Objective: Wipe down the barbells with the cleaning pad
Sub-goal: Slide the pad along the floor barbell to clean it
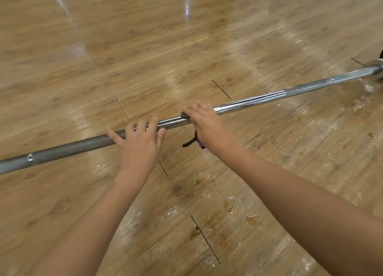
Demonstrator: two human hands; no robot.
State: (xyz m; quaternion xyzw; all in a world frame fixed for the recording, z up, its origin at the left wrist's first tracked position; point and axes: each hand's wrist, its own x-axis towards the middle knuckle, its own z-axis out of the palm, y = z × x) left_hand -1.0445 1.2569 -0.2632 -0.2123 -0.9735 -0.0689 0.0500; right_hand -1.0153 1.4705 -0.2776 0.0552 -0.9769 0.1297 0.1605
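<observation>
A long steel barbell (259, 100) runs across the view from lower left to upper right, dull grey at the left and shiny chrome in the middle. My left hand (138, 145) grips the bar where the grey knurled part meets the chrome, fingers curled over it and thumb underneath. Just to the right, my right hand (204, 124) wraps a dark cleaning pad (184, 115) around the chrome shaft. Only a dark edge of the pad shows above the bar, and a dark and purple tail hangs below my palm.
Worn wooden plank floor (186, 47) lies all around, with white scuffs and wet-looking stains near my forearms. The bar's right end reaches a collar and a dark object (380, 65) at the frame edge, cut off from view.
</observation>
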